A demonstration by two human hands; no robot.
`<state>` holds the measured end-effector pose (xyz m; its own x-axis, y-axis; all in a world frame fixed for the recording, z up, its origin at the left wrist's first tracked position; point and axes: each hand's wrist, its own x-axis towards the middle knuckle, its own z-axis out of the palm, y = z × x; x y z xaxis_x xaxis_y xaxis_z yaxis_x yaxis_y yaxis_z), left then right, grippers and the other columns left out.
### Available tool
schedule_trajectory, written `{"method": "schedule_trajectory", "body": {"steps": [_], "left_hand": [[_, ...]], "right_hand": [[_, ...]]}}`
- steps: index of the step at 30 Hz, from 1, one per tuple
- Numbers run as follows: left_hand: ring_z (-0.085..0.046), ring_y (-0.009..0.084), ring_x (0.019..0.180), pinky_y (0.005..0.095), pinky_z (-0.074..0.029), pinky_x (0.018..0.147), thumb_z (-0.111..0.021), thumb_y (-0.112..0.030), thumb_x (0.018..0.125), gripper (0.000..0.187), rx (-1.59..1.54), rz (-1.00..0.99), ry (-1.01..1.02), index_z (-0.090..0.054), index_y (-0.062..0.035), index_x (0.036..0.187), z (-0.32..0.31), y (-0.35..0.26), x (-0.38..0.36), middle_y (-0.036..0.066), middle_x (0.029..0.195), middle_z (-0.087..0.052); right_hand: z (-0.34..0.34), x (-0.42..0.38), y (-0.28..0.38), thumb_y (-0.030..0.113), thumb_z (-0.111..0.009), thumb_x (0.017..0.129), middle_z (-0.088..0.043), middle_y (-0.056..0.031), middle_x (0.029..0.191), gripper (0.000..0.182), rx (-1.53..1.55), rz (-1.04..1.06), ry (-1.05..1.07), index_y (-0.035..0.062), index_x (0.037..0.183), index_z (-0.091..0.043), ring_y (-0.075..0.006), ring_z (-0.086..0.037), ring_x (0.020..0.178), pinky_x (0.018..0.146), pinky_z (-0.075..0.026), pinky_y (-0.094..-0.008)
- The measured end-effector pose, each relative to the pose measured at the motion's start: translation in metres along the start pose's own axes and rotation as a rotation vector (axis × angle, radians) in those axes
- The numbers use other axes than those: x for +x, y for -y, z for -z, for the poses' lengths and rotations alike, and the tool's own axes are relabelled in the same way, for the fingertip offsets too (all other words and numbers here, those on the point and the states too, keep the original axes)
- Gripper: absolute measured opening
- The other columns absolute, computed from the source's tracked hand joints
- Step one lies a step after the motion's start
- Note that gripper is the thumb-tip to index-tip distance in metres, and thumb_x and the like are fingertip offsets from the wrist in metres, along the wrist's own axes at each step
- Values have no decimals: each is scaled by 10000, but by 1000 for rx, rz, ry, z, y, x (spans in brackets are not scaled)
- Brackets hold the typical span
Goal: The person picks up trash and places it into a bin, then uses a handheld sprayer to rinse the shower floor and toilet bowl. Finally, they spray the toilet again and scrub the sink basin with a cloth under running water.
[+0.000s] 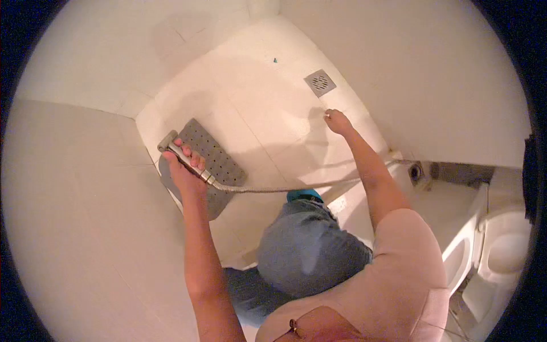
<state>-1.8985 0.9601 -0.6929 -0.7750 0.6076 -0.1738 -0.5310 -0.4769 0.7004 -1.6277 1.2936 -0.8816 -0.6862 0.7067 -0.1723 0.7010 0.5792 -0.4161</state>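
Observation:
My left hand (187,164) is wrapped round the handle of a metal hand sprayer (183,155), its head tilted up to the left over a grey mat with holes (206,149). From the handle's lower end a flexible metal hose (268,190) runs right, passing behind my right forearm. Above the pale tiled floor (245,85), my right hand (338,121) has its fingers closed, just below the square floor drain (320,83). Something small and whitish shows at those fingertips, too small to name. No water is visibly coming from the sprayer.
Walls enclose the floor on the left, back and right. A small teal bit (275,60) lies near the back. A white toilet (507,245) stands at the lower right. My jeans-clad knee (307,245) and a blue shoe (305,195) are close in front.

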Motion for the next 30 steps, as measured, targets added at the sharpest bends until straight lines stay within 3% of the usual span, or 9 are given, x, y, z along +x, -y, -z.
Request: {"method": "schedule_trajectory", "body": {"steps": [3, 8, 10, 14, 17, 20, 22, 25, 30], "left_hand": [[-387, 111, 507, 243, -339, 457, -386, -552, 846, 481, 145, -10, -147, -468, -128, 1059, -3, 5, 5, -10, 689, -441], [-393, 121, 503, 259, -337, 457, -411, -633, 786, 572, 317, 49, -344, -453, -136, 1066, -4, 22, 20, -12, 712, -436], [-387, 121, 494, 259, -328, 447, -410, -644, 778, 582, 377, 88, -385, -447, -141, 1068, -7, 25, 24, -12, 711, -432], [-381, 124, 492, 262, -322, 439, -386, -653, 782, 583, 382, 217, -426, -450, -144, 1058, 1, 35, 25, -12, 711, -432], [-381, 133, 488, 269, -322, 438, -335, -645, 806, 569, 268, 177, -421, -465, -139, 1033, 17, 23, 26, -6, 710, -439], [-378, 145, 475, 276, -325, 431, -294, -628, 825, 557, 177, 100, -494, -476, -134, 1008, 12, 14, 12, 5, 701, -446], [-383, 154, 472, 282, -333, 430, -293, -616, 830, 547, 172, 98, -526, -478, -131, 1003, 16, 13, 10, 12, 694, -448], [-401, 164, 481, 292, -351, 436, -322, -600, 832, 529, 194, 133, -501, -475, -125, 1010, 31, 13, 14, 19, 687, -449], [-423, 162, 493, 299, -367, 438, -358, -573, 836, 509, 262, 162, -471, -466, -113, 1027, 47, 12, 14, 22, 686, -448]], "right_hand": [[-19, 48, -1, 232, -528, 785, -498, -187, 1132, 398, -104, -151, -28, 47, 1132, -473, -326, -511, 1003, 791, -462, -425], [-34, 125, 13, 219, -553, 763, -416, -190, 1230, 513, -133, 13, -279, 65, 1218, -374, -318, -438, 1115, 887, -409, -427], [-37, 159, 24, 258, -552, 766, -350, -198, 1289, 575, -51, 42, -176, 70, 1261, -327, -358, -386, 1159, 925, -365, -470], [-39, 182, 49, 347, -547, 765, -255, -196, 1354, 643, -107, -320, -126, 83, 1297, -299, -452, -314, 1175, 928, -274, -587], [-52, 206, 71, 301, -522, 782, -248, -179, 1356, 577, -301, -236, -198, 54, 1273, -343, -402, -306, 1197, 945, -317, -518], [-58, 236, 86, 287, -519, 780, -254, -185, 1359, 560, -320, 52, -277, 46, 1259, -359, -358, -305, 1217, 964, -324, -469], [-68, 270, 84, 233, -466, 801, -266, -197, 1355, 508, -217, 82, -214, 41, 1259, -359, -326, -320, 1222, 975, -331, -425], [-81, 314, 78, 179, -409, 812, -353, -166, 1311, 434, -329, 67, -324, 53, 1227, -398, -320, -413, 1155, 909, -396, -422], [-106, 334, 68, 142, -388, 822, -392, -114, 1294, 412, -334, 235, -324, 43, 1221, -400, -297, -411, 1165, 929, -389, -410]]}}
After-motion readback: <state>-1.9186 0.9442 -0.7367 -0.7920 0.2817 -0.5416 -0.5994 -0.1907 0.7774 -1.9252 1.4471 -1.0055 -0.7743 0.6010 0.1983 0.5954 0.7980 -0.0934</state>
